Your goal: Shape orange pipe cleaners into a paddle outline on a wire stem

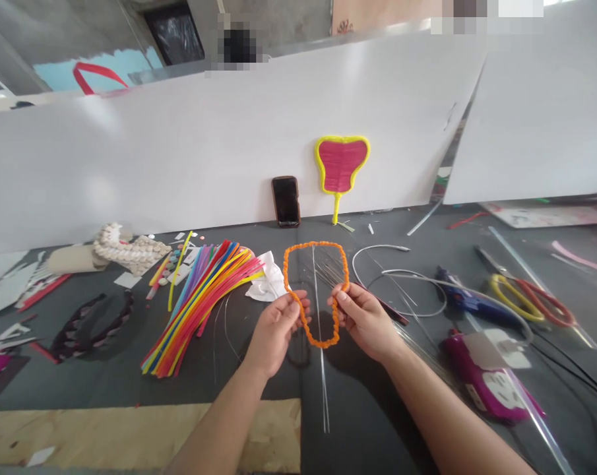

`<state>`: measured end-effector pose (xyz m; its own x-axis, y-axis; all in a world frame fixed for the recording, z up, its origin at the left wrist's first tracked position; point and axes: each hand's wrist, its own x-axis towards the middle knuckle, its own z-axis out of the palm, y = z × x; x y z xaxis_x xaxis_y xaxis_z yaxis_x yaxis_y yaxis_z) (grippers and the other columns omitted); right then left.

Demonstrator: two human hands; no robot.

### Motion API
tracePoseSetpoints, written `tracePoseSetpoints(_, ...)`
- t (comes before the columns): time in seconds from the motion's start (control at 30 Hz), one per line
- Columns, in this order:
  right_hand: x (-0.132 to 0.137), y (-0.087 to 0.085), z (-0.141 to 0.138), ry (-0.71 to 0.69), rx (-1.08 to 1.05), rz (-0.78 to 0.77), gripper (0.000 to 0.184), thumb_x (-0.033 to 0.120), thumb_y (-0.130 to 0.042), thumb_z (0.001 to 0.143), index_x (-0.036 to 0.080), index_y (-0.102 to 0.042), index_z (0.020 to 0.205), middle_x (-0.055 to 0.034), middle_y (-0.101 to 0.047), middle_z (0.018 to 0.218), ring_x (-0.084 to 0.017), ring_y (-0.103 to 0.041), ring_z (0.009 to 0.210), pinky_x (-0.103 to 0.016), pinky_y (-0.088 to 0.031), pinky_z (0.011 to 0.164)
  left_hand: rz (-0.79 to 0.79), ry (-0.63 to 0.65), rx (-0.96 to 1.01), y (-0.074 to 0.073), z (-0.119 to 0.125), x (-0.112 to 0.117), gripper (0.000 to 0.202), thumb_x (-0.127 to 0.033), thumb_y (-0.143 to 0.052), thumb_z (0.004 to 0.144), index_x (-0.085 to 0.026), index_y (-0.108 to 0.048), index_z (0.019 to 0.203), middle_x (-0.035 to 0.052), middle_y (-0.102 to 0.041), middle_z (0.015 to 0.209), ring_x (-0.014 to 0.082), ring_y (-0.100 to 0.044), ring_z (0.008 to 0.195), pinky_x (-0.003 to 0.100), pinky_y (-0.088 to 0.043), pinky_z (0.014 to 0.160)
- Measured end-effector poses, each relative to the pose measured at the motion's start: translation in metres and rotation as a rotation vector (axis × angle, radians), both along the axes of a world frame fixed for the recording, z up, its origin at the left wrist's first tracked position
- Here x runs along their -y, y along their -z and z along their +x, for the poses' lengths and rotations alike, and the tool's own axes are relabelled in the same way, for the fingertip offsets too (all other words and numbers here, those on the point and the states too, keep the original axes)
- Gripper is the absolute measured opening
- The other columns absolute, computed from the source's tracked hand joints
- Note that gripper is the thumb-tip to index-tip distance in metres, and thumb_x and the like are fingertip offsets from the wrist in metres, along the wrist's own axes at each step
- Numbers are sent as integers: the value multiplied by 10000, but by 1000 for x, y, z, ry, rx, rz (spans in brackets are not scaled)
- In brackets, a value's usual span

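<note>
Between my two hands is a fan-shaped frame (324, 344) wrapped in orange pipe cleaner, held above the dark table. My left hand (277, 326) pinches its left side, and my right hand (360, 313) pinches the right side. Thin wires (322, 382) run down the middle of the frame and stick out below it. Left of my hands lies a fanned bundle of colourful pipe cleaners (199, 310). Against the white board behind stands a hand fan (342, 168) with a yellow edge and a dark pink face.
A phone (285, 201) leans on the white board (204, 152). To the right are a blue glue gun (476, 300), scissors (550, 300) and a magenta power strip (496, 389) with cords. A braided headband (93, 326) lies at left. Crumpled white paper (267, 278) sits beside the pipe cleaners.
</note>
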<state>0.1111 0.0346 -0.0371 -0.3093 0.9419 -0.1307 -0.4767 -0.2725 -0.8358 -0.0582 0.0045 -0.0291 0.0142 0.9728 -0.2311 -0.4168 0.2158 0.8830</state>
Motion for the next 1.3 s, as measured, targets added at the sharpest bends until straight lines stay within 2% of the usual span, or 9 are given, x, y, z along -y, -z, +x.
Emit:
tracePoseSetpoints(0.1,1,0,-1,-20,-4,-6,237,382,-673,767,183,-564,835,12,-600,745,-53,-451,530,-184,-359,503,14,-26,164,-3,-8,-3,221,-289,-646,786,-144,-667,951,63,-659,870,140,-598,817,271,-469,750)
tracePoseSetpoints(0.33,4,3,-8,9,-9,3,245,402,-668,764,194,-560,832,13,-602,720,-79,-475,569,-202,-373,543,-3,98,332,-3,-8,0,122,-192,-674,757,-159,-647,872,26,-641,770,121,-594,738,264,-476,714)
tracePoseSetpoints(0.5,5,2,-9,-5,-57,-42,253,401,-692,743,198,-564,825,14,-603,712,-81,-484,562,-203,-378,541,9,103,320,-3,-7,0,75,-207,-667,766,-170,-616,808,22,-639,775,121,-587,724,264,-473,696)
tracePoseSetpoints(0.63,4,1,-7,0,-74,-51,227,384,-687,755,197,-581,827,11,-605,710,-77,-487,560,-197,-381,533,30,8,229,-5,-10,-4,121,-255,-654,782,-164,-620,854,33,-633,844,106,-569,728,228,-462,658)
tracePoseSetpoints(0.73,5,-2,-4,-37,-112,-34,195,362,-672,775,191,-613,851,2,-605,705,-77,-495,557,-202,-391,537,49,-56,173,-6,-13,-6,131,-275,-649,787,-148,-623,802,6,-591,721,84,-534,643,202,-447,598)
tracePoseSetpoints(0.83,7,-5,-3,-97,-176,-11,210,355,-644,796,199,-636,936,-12,-620,756,-84,-509,550,-221,-406,530,31,-32,197,-7,-14,-6,133,-246,-671,767,-136,-610,725,-11,-551,631,74,-508,589,191,-439,574)
tracePoseSetpoints(0.97,9,-4,-6,-110,-223,-19,229,316,-679,765,232,-628,972,5,-618,820,-76,-527,534,-222,-423,522,-16,19,295,-8,-13,-5,129,-240,-685,754,-137,-611,735,-13,-549,645,69,-506,594,191,-443,594)
tracePoseSetpoints(1.17,13,8,-15,-333,-79,-167,236,368,-688,763,160,-635,860,-18,-636,763,-65,-536,559,-184,-432,536,34,81,189,-6,-8,-2,161,-270,-675,761,-132,-598,727,-2,-541,635,86,-507,578,207,-433,574)
tracePoseSetpoints(1.3,15,9,-16,-469,-125,-181,292,410,-669,771,135,-646,868,-40,-661,727,-53,-507,515,-158,-367,469,33,166,133,-5,-4,0,186,-323,-612,807,-143,-586,768,3,-535,628,100,-512,520,225,-423,497)
